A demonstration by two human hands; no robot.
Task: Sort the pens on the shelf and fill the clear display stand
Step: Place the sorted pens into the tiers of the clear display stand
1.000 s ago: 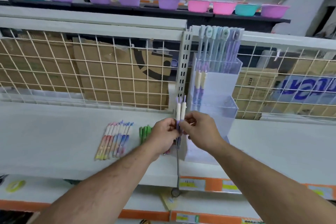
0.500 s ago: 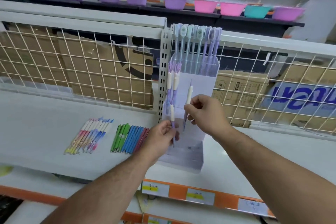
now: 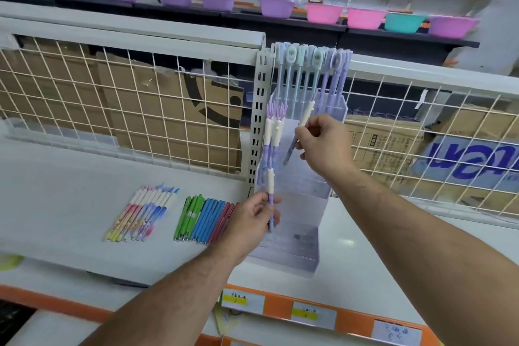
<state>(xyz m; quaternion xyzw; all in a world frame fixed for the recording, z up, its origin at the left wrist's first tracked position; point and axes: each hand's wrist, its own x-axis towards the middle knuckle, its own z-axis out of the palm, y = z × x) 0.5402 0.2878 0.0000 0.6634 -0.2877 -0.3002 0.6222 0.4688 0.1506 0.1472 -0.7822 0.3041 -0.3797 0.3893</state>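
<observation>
Head view. Upright on the white shelf [image 3: 70, 177], a stepped clear display stand [image 3: 297, 250]: tall pastel pens [image 3: 309, 64] with flat toppers in the back tier, two lavender pens [image 3: 272, 132] with tufted tops at the left of the next tier. Left hand [image 3: 252, 222] clenched round a white-gripped pen [image 3: 270, 185], upright before the stand's left edge. Right hand [image 3: 325, 143] pinching a tilted pen [image 3: 304, 115] over the middle tier. Flat on the shelf, further left, a pastel row [image 3: 140, 213] and a green, blue and red row [image 3: 202, 216].
</observation>
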